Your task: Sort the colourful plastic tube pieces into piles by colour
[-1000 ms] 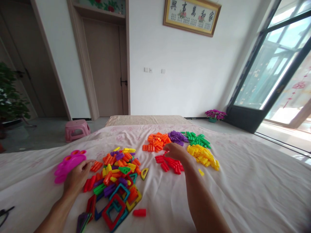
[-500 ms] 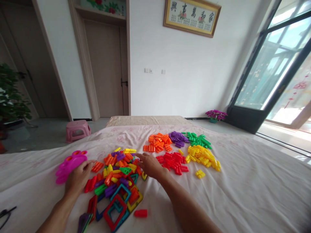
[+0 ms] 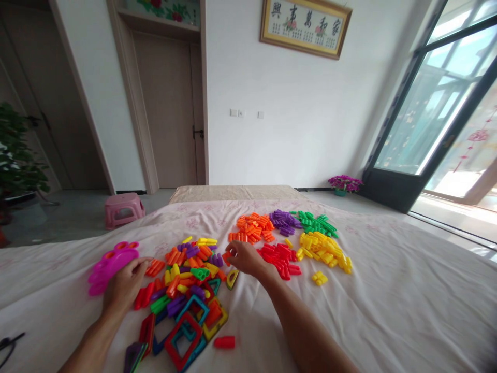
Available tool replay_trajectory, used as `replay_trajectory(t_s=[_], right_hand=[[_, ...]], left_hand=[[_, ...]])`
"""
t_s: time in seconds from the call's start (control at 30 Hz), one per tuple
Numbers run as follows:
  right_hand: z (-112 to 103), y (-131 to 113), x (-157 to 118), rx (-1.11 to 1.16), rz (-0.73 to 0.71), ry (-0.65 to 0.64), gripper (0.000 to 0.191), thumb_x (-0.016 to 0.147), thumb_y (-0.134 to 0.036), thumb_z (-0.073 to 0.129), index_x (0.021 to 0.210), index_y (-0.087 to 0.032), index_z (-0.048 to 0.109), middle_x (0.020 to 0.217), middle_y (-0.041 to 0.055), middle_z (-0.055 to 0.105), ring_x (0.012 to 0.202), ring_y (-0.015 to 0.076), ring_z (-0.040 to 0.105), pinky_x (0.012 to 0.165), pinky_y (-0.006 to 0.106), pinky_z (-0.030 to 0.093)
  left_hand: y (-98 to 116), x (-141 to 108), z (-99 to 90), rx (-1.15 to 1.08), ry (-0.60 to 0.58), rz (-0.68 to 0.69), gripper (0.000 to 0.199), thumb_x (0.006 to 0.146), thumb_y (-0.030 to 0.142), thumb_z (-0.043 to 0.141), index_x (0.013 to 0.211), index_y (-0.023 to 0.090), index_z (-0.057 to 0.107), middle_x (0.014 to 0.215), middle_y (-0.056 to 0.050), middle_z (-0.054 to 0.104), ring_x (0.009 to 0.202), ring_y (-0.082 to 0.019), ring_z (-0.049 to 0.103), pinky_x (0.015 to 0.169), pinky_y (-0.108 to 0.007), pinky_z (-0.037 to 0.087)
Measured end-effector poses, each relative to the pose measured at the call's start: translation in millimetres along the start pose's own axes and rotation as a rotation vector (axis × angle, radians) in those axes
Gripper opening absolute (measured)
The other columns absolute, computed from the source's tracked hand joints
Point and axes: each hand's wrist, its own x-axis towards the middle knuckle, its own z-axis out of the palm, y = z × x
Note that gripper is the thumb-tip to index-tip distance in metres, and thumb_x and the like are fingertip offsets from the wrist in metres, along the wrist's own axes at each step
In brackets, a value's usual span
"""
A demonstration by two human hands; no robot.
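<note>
**Crowded colours leave little room for a slip**

At the far left, our left hand (image 3: 123,284) lies against the magenta tray (image 3: 116,261), its fingers drawn in narrow beside a few orange pieces (image 3: 156,267); we cannot tell whether they grip anything. Were that wrist to shift, it could nudge the tray or scatter those pieces.

Next comes the mixed pile (image 3: 190,264), loosely stacked, with square frames (image 3: 182,339) overlapping at its near side. Pulling at a lower piece could make the upper ones roll, and a frame edge might catch and drag its neighbours. The lone red piece (image 3: 224,342) sits apart, where our right forearm could brush it.

Just right of the pile, our right hand (image 3: 243,256) pinches an orange piece (image 3: 226,258) at its fingertips, near the yellow half-ring (image 3: 232,278). So small a hold could let the piece twist free and drop among other colours.

Beyond, the orange heap (image 3: 254,227), red heap (image 3: 280,259), purple heap (image 3: 285,221), green heap (image 3: 317,224) and yellow heap (image 3: 325,251) crowd together; a low sleeve-less forearm could sweep red into yellow.
</note>
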Motion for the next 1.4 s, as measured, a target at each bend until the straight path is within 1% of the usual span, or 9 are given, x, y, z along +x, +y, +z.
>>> replay_trajectory(t_s=[0.13, 0.27, 0.33, 0.43, 0.57, 0.7, 0.83, 1.13, 1.4], right_hand=[[-15.3, 20.7, 4.6, 0.066, 0.122, 0.177, 0.017, 0.072, -0.018, 0.059, 0.086, -0.015, 0.069, 0.078, 0.0032, 0.069, 0.071, 0.0151, 0.062, 0.060, 0.022, 0.042], [-21.0, 40.5, 12.3, 0.323, 0.224, 0.538, 0.041, 0.076, -0.019, 0.055, 0.117, -0.015, 0.061, 0.102, 0.0085, 0.069, 0.087, 0.0179, 0.065, 0.069, 0.025, 0.050], [-20.8, 45.7, 14.8, 0.421, 0.232, 0.607, 0.050, 0.076, -0.020, 0.055, 0.126, -0.015, 0.055, 0.114, 0.0116, 0.066, 0.095, 0.0188, 0.065, 0.074, 0.028, 0.052], [-18.1, 45.9, 15.3, 0.436, 0.219, 0.548, 0.049, 0.073, -0.015, 0.055, 0.123, -0.015, 0.059, 0.116, 0.0116, 0.066, 0.097, 0.0188, 0.066, 0.079, 0.030, 0.053], [-13.0, 34.6, 11.4, 0.322, 0.155, 0.279, 0.035, 0.073, -0.014, 0.057, 0.105, -0.015, 0.069, 0.092, 0.0058, 0.072, 0.082, 0.0169, 0.066, 0.073, 0.027, 0.051], [-8.3, 14.4, 4.0, 0.176, 0.045, -0.042, 0.021, 0.075, -0.029, 0.066, 0.091, -0.018, 0.074, 0.081, 0.0022, 0.072, 0.074, 0.0153, 0.065, 0.064, 0.022, 0.045], [-1.3, -9.4, -5.0, -0.075, 0.061, -0.222, 0.032, 0.069, -0.051, 0.072, 0.085, -0.023, 0.074, 0.080, 0.0004, 0.071, 0.074, 0.0173, 0.064, 0.060, 0.023, 0.040], [-1.0, -19.3, -9.3, -0.236, 0.025, -0.267, 0.023, 0.073, -0.040, 0.068, 0.089, -0.024, 0.071, 0.088, 0.0015, 0.070, 0.077, 0.0166, 0.061, 0.060, 0.022, 0.035], [-19.3, 11.6, -0.9, 0.034, 0.134, 0.075, 0.015, 0.076, -0.026, 0.059, 0.072, -0.015, 0.067, 0.065, 0.0010, 0.063, 0.062, 0.0125, 0.054, 0.055, 0.021, 0.033]], left_hand=[[2.1, -1.1, -1.1, -0.024, 0.002, 0.007, 0.042, 0.084, 0.050, 0.045, 0.107, 0.026, 0.070, 0.106, -0.002, 0.074, 0.097, -0.023, 0.067, 0.080, -0.027, 0.048], [3.0, -1.2, -1.1, -0.037, -0.005, 0.016, 0.041, 0.085, 0.049, 0.045, 0.107, 0.025, 0.069, 0.108, -0.003, 0.074, 0.100, -0.024, 0.066, 0.084, -0.028, 0.047], [2.6, -0.4, -0.3, -0.032, -0.006, 0.012, 0.041, 0.085, 0.049, 0.044, 0.107, 0.025, 0.069, 0.108, -0.003, 0.074, 0.101, -0.023, 0.066, 0.085, -0.029, 0.047], [0.6, 1.1, 0.9, -0.019, -0.008, 0.003, 0.042, 0.085, 0.051, 0.043, 0.107, 0.027, 0.070, 0.108, -0.003, 0.074, 0.099, -0.024, 0.066, 0.084, -0.029, 0.047], [-2.8, 2.1, 1.7, -0.019, 0.000, 0.013, 0.043, 0.085, 0.052, 0.043, 0.108, 0.027, 0.070, 0.107, -0.003, 0.074, 0.095, -0.023, 0.067, 0.081, -0.028, 0.048], [-4.5, 2.4, 2.0, -0.019, 0.004, 0.027, 0.043, 0.085, 0.052, 0.043, 0.108, 0.027, 0.070, 0.106, -0.002, 0.074, 0.093, -0.022, 0.067, 0.080, -0.028, 0.048], [-5.2, 2.5, 2.4, -0.008, -0.001, 0.020, 0.044, 0.086, 0.051, 0.042, 0.109, 0.027, 0.069, 0.107, -0.003, 0.074, 0.094, -0.023, 0.067, 0.081, -0.028, 0.047], [-9.4, 4.9, 4.6, -0.010, 0.018, 0.048, 0.043, 0.086, 0.051, 0.042, 0.108, 0.026, 0.069, 0.105, -0.005, 0.075, 0.093, -0.023, 0.068, 0.083, -0.028, 0.048], [-5.1, 1.7, 2.3, -0.036, 0.027, 0.063, 0.043, 0.085, 0.052, 0.044, 0.106, 0.025, 0.071, 0.104, -0.005, 0.075, 0.094, -0.023, 0.068, 0.082, -0.028, 0.049]])
